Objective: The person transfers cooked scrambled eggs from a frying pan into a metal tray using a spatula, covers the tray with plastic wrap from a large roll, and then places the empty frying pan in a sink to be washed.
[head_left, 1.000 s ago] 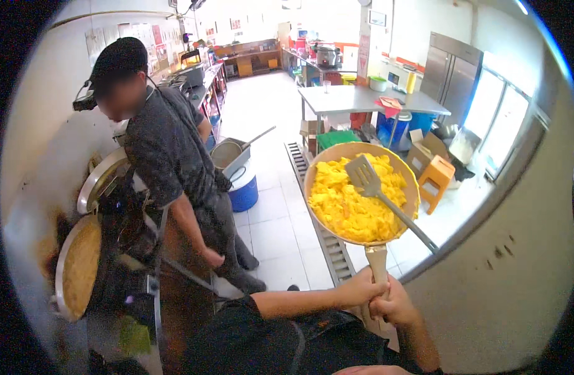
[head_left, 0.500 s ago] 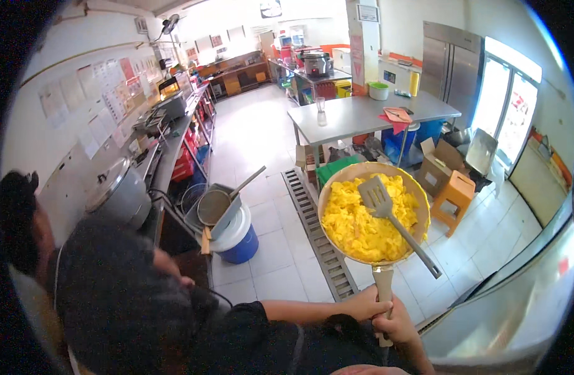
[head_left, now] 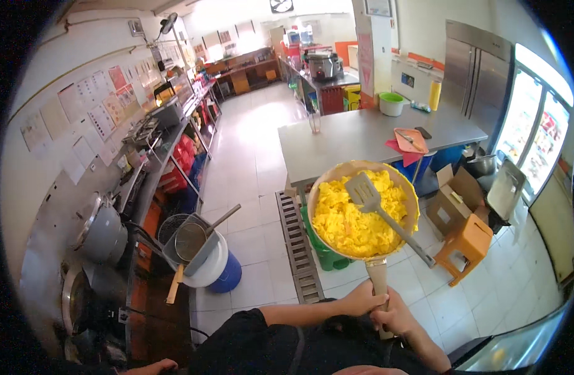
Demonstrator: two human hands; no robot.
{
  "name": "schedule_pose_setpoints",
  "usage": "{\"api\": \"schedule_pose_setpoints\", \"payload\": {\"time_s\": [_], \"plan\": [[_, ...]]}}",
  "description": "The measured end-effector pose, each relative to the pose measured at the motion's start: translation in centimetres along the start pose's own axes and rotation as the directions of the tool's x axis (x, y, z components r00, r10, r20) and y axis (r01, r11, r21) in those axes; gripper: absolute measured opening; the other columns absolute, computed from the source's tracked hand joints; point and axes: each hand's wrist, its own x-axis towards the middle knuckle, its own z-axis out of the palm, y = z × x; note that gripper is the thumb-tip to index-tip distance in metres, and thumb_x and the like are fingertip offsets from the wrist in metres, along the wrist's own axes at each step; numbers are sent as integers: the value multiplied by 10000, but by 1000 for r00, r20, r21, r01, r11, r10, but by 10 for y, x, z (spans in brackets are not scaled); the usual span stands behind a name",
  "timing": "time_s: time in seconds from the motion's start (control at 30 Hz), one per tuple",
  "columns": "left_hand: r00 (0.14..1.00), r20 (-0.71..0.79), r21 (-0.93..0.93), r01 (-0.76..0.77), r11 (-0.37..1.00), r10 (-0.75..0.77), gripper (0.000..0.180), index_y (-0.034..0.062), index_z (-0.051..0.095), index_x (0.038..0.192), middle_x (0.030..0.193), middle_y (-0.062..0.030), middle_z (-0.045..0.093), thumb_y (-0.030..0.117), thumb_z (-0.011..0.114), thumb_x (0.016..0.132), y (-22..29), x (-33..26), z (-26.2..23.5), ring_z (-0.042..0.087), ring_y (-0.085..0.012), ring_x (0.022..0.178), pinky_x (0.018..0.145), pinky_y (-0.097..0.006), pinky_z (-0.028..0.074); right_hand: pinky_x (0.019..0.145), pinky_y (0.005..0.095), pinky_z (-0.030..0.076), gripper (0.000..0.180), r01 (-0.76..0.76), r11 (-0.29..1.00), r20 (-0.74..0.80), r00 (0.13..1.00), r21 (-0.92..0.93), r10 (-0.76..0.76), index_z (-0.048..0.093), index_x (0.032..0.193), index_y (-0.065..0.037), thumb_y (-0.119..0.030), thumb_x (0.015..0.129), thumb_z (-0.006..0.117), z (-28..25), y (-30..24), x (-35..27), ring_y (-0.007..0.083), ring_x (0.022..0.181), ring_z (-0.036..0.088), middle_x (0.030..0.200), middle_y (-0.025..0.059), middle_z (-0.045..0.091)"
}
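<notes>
A frying pan [head_left: 412,201] heaped with yellow scrambled eggs [head_left: 346,215] is held out in front of me over the floor. My left hand [head_left: 363,299] wraps around its beige handle [head_left: 377,275], and my right hand [head_left: 394,312] grips the same handle slightly lower and to the right. Across the eggs lies a grey slotted spatula [head_left: 390,220], its handle sticking out past the pan's right rim; neither hand touches it.
A steel table [head_left: 337,145] stands ahead, with an orange stool [head_left: 465,249] and cardboard box [head_left: 452,197] at right. Left are a blue bucket [head_left: 227,275] topped by a strainer [head_left: 191,242], and a large pot [head_left: 105,234]. Another person's hand [head_left: 160,367] shows bottom left.
My view has come closer to the steel table. The person at the left has mostly dropped out of view. Both hands still hold the pan, with the spatula resting on the eggs.
</notes>
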Motion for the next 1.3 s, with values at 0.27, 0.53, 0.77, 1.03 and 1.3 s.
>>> {"api": "schedule_pose_setpoints", "payload": {"time_s": [0.27,0.53,0.77,1.03,1.3], "plan": [[961,-276,85,43,995,-18,340,-51,515,975,854,-108,581,180,586,735,2,104,-70,568,-194,781,703,-336,485,584,259,478,552,0,998,18,1000,-66,2,366,1185,-42,-77,672,567,-78,-8,131,100,713,536,857,49,515],[937,-249,-80,231,970,-243,322,-37,532,945,813,-92,583,175,579,708,-51,229,-145,578,-172,723,638,-302,491,459,244,437,499,104,990,-6,995,91,-104,381,1114,-68,-76,658,583,-148,30,271,96,527,500,770,26,499],[925,-221,-130,286,949,-309,207,10,558,864,753,-32,561,174,578,740,-113,337,-237,549,-114,649,542,-270,457,506,258,461,510,-29,998,-56,998,57,32,384,1167,-38,-93,725,633,-204,62,401,120,585,531,813,38,529],[901,-201,-721,131,681,-386,605,-13,299,1272,1285,-237,411,485,308,928,-144,414,-259,452,-338,1152,993,-420,353,630,307,492,409,-158,955,-452,891,-251,28,515,1127,-39,-223,787,649,-309,83,297,156,686,605,802,75,626],[667,-393,-481,436,760,-632,890,-14,554,899,981,-207,602,814,326,666,-243,378,-89,565,-360,910,854,-456,456,716,283,475,399,-109,968,-919,308,224,247,514,1138,-17,-91,762,625,-419,148,-186,135,811,586,914,62,604]]}}
